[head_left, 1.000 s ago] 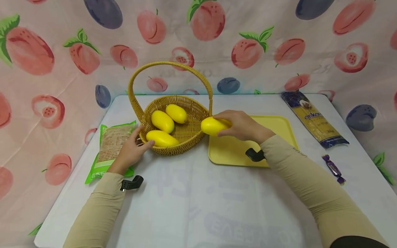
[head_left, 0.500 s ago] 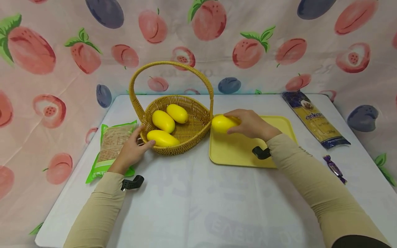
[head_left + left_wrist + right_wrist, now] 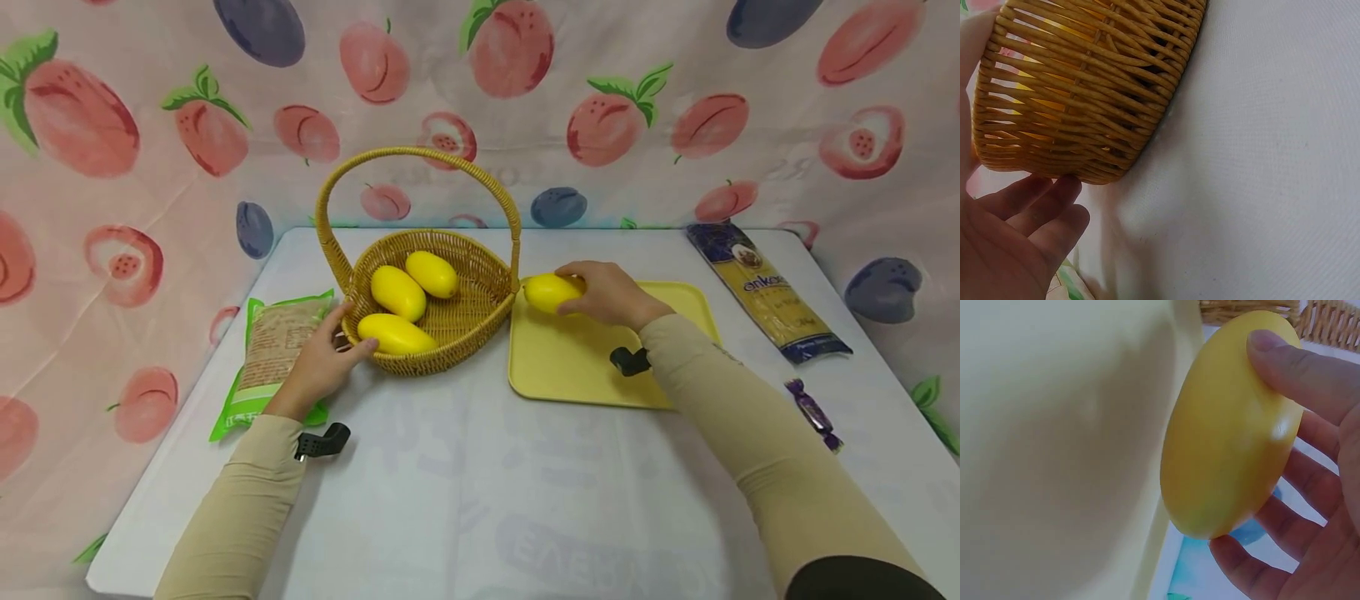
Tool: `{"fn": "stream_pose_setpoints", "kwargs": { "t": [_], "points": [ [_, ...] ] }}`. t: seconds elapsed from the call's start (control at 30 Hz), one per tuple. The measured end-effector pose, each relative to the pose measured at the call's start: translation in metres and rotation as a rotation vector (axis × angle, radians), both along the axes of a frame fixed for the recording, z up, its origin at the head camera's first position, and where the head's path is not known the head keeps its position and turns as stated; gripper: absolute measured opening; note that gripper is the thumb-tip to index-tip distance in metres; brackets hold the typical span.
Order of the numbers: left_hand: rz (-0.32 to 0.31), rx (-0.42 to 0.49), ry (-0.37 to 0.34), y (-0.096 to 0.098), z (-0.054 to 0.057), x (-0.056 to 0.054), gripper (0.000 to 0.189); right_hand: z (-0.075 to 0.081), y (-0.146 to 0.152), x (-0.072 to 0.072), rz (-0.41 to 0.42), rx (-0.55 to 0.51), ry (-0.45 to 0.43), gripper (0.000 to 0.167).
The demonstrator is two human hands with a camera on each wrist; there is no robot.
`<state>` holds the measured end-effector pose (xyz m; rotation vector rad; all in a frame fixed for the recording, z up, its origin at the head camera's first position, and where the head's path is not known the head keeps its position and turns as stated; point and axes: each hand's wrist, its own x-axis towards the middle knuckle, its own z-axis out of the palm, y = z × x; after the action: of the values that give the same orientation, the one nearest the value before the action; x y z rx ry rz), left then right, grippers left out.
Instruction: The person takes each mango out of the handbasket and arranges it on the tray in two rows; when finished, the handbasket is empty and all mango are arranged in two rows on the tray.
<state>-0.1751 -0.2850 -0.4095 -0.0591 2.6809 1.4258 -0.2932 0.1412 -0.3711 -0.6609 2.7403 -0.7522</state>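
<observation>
My right hand (image 3: 611, 293) holds a smooth yellow mango (image 3: 551, 292) over the back left part of a yellow tray (image 3: 570, 375). In the right wrist view, the thumb lies across one side of the mango (image 3: 1229, 437) and the fingers curl round the other. At the left, my left hand (image 3: 321, 367) grips the rim of a wicker basket (image 3: 468, 342), thumb over the edge and fingers against the outside of the weave (image 3: 1085, 94). Three more mangoes lie in the basket, the nearest mango (image 3: 396, 334) close to my left thumb.
A green-edged bag (image 3: 281, 342) of brown contents lies left of the basket, partly behind my left hand. On the right are a long pasta packet (image 3: 765, 287) and a purple-wrapped candy (image 3: 813, 414). The basket's tall handle (image 3: 420, 152) arches above it.
My right hand has carried the mango rightward, from beside the basket's right rim to over the tray. My left hand keeps its grip on the basket.
</observation>
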Motion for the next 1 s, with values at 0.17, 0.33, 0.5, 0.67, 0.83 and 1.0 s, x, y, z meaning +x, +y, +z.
{"fn": "stream_pose_setpoints", "kwargs": {
  "t": [0.17, 0.33, 0.5, 0.67, 0.83, 1.0],
  "points": [
    [0.000, 0.001, 0.011, 0.000, -0.001, -0.001, 0.091, -0.004, -0.003, -0.008, -0.019, 0.036, -0.012, 0.066],
    [-0.004, 0.009, 0.021, 0.000, -0.001, -0.001, 0.091, -0.007, -0.008, -0.014, -0.025, 0.065, -0.028, 0.067],
    [-0.002, 0.009, 0.015, 0.001, -0.001, 0.000, 0.092, -0.012, -0.013, -0.020, -0.023, 0.087, -0.025, 0.067],
    [-0.002, 0.001, 0.010, 0.001, -0.001, 0.001, 0.091, -0.016, -0.015, -0.024, -0.018, 0.089, -0.023, 0.067],
    [-0.002, 0.006, 0.011, 0.002, 0.001, 0.001, 0.091, -0.015, -0.018, -0.025, -0.021, 0.085, -0.033, 0.067],
    [0.007, 0.012, 0.004, 0.002, 0.001, 0.001, 0.092, -0.015, -0.020, -0.028, -0.019, 0.081, -0.034, 0.067]
  ]
}}
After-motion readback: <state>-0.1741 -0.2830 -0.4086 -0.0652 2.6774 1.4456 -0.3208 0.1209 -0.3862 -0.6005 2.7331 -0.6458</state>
